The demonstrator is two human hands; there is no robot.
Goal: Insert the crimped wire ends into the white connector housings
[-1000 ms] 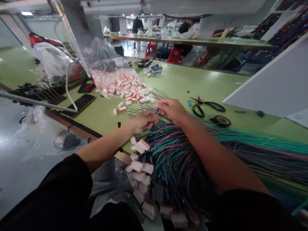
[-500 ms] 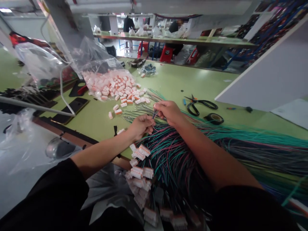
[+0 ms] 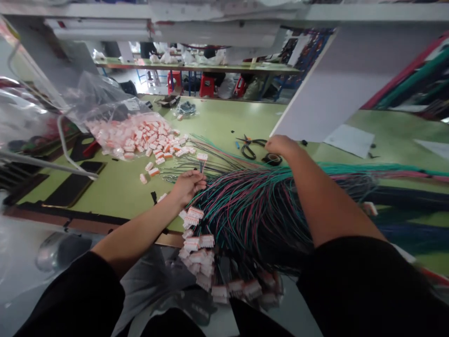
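My left hand (image 3: 189, 185) is closed in a pinch on a thin bunch of wires just below a white and orange connector (image 3: 202, 157), which stands upright above the fingertips. Reaching farther out, my right hand (image 3: 286, 145) is curled beside the black-handled scissors (image 3: 249, 150) and a roll of black tape (image 3: 272, 159). Its fingertips are hidden, and a small black end (image 3: 304, 142) shows just past its knuckles. Between my arms spreads a large bundle of green, pink and dark wires (image 3: 245, 192). Several finished wire connectors (image 3: 199, 242) hang over the table's front edge.
A plastic bag (image 3: 112, 117) spills loose connectors (image 3: 150, 135) at the left. Closer in lie a phone-like dark slab (image 3: 75, 183) and a bent white rod (image 3: 65, 140). A pale upright panel (image 3: 315, 89) rises at the right, with paper (image 3: 350, 140) by its foot.
My right hand has left the wires by my left hand and moved right, toward the scissors and tape. A connector now shows above my left fingertips. The view has shifted to the right.
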